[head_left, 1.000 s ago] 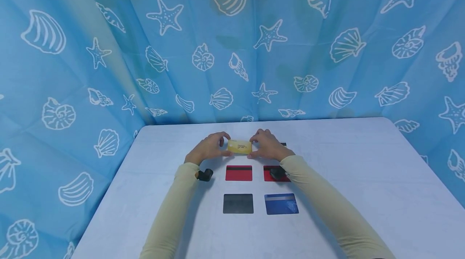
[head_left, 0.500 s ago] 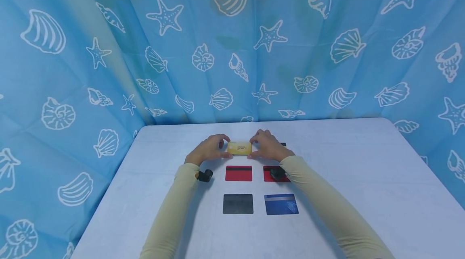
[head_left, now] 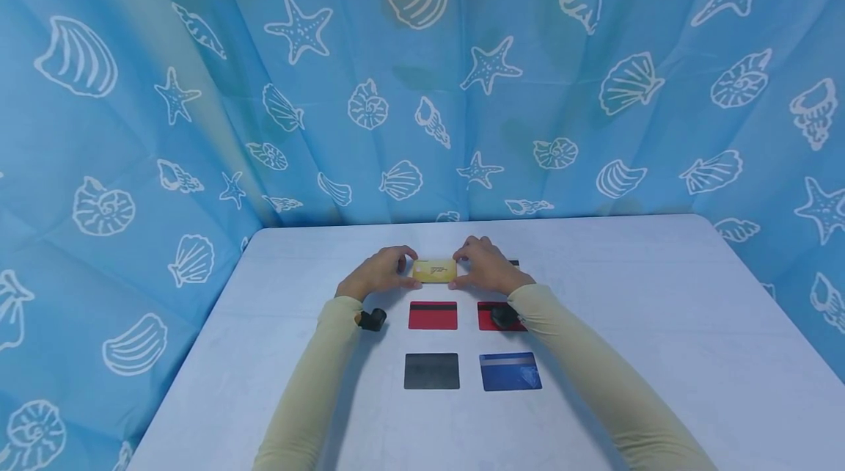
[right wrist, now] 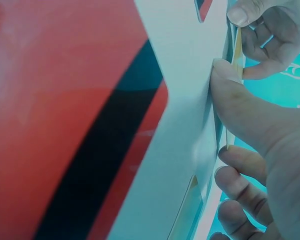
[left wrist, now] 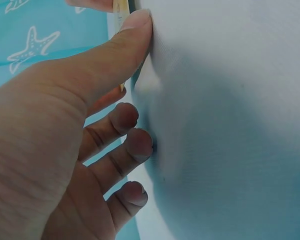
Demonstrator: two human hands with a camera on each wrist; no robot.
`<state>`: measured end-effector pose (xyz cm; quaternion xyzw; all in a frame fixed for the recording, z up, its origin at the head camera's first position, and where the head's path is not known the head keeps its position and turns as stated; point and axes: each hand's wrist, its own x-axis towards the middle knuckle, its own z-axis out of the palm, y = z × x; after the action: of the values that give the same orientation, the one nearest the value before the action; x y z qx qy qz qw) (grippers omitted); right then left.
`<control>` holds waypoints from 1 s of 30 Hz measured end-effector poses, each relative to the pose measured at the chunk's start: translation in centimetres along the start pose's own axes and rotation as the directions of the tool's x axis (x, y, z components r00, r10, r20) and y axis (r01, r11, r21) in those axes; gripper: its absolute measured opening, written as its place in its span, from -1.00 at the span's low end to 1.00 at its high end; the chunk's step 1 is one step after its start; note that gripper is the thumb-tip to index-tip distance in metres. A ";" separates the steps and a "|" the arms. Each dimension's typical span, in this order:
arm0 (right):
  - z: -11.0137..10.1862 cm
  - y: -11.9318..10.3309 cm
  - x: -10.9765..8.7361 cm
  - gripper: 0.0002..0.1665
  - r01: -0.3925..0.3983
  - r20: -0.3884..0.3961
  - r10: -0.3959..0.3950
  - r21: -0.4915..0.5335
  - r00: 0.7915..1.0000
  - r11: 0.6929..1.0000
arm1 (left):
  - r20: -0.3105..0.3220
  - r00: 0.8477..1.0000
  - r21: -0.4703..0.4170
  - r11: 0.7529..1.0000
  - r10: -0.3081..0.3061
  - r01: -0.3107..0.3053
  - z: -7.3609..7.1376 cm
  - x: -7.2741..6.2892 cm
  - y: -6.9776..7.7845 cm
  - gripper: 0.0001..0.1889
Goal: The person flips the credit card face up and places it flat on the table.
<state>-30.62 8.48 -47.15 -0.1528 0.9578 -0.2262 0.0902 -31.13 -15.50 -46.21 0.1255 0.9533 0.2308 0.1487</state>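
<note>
A yellow card (head_left: 434, 271) with dark lettering is held by its two short sides between my hands, at the far middle of the table. My left hand (head_left: 381, 271) pinches its left end with thumb and forefinger. At the right end, my right hand (head_left: 487, 265) pinches it in the same way. The right wrist view has the yellow card (right wrist: 237, 55) edge-on, close to the tabletop, with both thumbs on its near edge. A thin dark strip runs below the card; I cannot tell whether it is shadow or another card.
Nearer on the white table (head_left: 660, 324) lie two red cards, the left (head_left: 432, 315) and the right (head_left: 488, 317), a dark grey card (head_left: 432, 371) and a blue card (head_left: 510, 373). Another card (head_left: 514, 263) is mostly hidden behind the right hand. A shell-print curtain (head_left: 422, 89) hangs behind.
The yellow card has come slightly lower and nearer, and its face shows at a slightly different tilt. Both hands keep their pinch, and the left hand has dipped a little.
</note>
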 end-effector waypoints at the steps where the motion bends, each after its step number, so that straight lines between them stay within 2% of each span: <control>1: 0.0 0.0 0.0 -0.26 0.001 0.001 -0.001 -0.001 1.000 1.000 | 0.002 1.000 -0.001 1.000 0.000 0.000 0.0 0.0 0.0 -0.34; 17: 0.1 0.1 -0.1 -0.23 0.027 -0.013 -0.027 -0.021 1.000 0.999 | 0.008 1.000 -0.031 1.000 -0.001 0.001 0.2 0.1 -0.4 -0.36; 30: 0.0 0.0 -0.2 -0.23 0.032 -0.013 -0.032 -0.013 0.999 0.999 | 0.016 1.000 -0.018 1.000 -0.006 0.007 0.1 0.2 -0.3 -0.37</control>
<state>-30.43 8.57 -47.16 -0.1671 0.9573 -0.2223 0.0791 -31.29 -15.64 -46.47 0.1228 0.9505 0.2377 0.1579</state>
